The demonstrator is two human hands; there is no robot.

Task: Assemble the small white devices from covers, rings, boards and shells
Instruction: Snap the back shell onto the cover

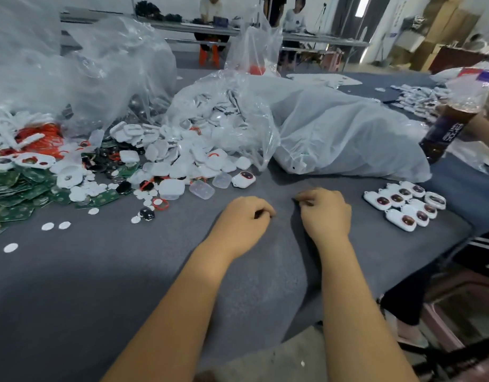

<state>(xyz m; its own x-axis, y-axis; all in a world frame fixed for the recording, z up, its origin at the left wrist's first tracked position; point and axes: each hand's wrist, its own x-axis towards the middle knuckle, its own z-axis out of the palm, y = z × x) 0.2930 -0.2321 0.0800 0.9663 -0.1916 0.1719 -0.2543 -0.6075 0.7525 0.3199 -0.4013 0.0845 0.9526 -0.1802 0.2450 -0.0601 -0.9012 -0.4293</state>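
Where the grey felt table (100,271) spreads widest, clear plastic bags (334,128) spill white shells (210,158); green boards (14,186) and red rings (45,139) lie far left. Finished white devices (405,205), dark oval windows up, cluster right. Left hand (244,221) and right hand (324,213) rest curled on felt, holding nothing visible
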